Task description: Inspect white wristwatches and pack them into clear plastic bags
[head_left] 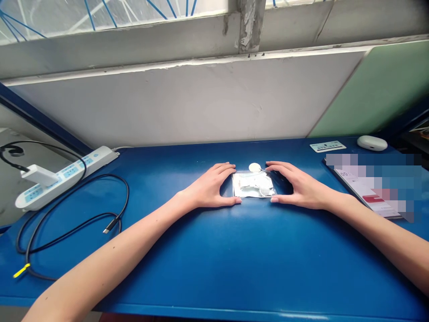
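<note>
1. Centre: transparent packet [253, 185] with white contents lies flat on blue table [214, 259]; white disc [254, 167] sits at its upper edge.
2. Left hand [214, 185] and right hand [296, 185] flank the packet, fingers spread and curved.
3. Left: charger [38, 175] plugged into power strip [71, 171]; black cable [114, 222] looped.
4. Upper right: card [327, 146], white case [372, 143], partly pixelated device [355, 183].

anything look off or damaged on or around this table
Yes, the post above the white panel looks damaged: its surface is flaked and stained. The black cable on the left also looks untidy, sprawled in loose loops with one connector lying free. The packet between the hands shows no clear damage, and no spill is visible.
</note>
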Tool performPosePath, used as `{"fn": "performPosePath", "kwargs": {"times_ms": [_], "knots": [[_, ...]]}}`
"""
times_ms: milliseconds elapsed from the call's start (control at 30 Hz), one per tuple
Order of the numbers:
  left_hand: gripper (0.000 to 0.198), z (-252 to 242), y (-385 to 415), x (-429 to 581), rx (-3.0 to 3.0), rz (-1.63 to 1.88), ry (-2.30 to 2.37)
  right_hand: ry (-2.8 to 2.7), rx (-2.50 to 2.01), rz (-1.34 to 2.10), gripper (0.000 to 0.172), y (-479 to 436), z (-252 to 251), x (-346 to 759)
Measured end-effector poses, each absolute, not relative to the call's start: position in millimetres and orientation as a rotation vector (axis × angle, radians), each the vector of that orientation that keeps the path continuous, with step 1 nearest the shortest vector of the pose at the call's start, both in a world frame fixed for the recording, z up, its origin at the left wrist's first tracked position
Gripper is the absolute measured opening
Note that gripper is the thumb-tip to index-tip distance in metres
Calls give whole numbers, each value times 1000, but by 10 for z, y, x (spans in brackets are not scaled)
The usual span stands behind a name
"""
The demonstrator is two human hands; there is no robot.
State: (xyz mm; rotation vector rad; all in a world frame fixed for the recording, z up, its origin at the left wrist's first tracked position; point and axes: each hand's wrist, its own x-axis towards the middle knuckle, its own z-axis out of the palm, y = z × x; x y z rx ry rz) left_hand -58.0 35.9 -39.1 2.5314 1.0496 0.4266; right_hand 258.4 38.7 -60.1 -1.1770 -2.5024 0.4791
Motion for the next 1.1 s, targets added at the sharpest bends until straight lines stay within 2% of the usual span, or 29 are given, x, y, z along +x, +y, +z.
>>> {"fn": "performPosePath", "kwargs": {"times_ms": [233, 533, 800, 1100], "knots": [[81, -422, 345, -557, 2539, 428, 1082, -2544, -1166, 436, 85, 389, -614, 2578], [77, -440, 333, -555, 2573, 508, 1149, -2509, -1148, 438, 78, 398, -630, 2569], [74, -443, 333, -560, 2578, 511, 1143, -2545, -1104, 458, 89, 410, -612, 2609], [79, -432, 330, -568, 2625, 470, 1125, -2536, -1106, 431, 87, 422, -621, 2606]]}}
